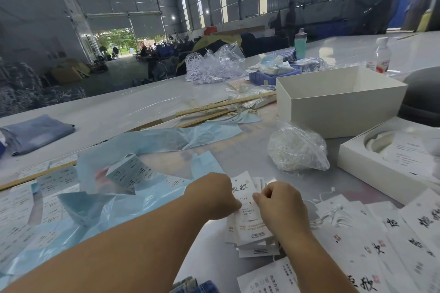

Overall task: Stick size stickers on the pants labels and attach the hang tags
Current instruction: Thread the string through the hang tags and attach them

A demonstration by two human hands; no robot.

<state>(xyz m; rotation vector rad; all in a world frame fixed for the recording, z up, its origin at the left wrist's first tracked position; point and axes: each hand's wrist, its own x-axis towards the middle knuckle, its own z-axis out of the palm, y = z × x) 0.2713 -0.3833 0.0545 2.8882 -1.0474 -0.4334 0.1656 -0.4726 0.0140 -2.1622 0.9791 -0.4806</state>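
Item: hang tag [247,214], topmost of a small stack on the near table, long axis running near to far. Left hand [215,195] pinches its left edge; right hand [281,204] pinches its right edge, fingers curled. Tag lies between both hands, equally near each.

an open white cardboard box [338,100] stands on the pale glossy table [119,107], with two yellow wooden rulers [226,103] lying to its left. a teal water bottle [300,44] and a clear plastic bottle [382,56] stand farther back.
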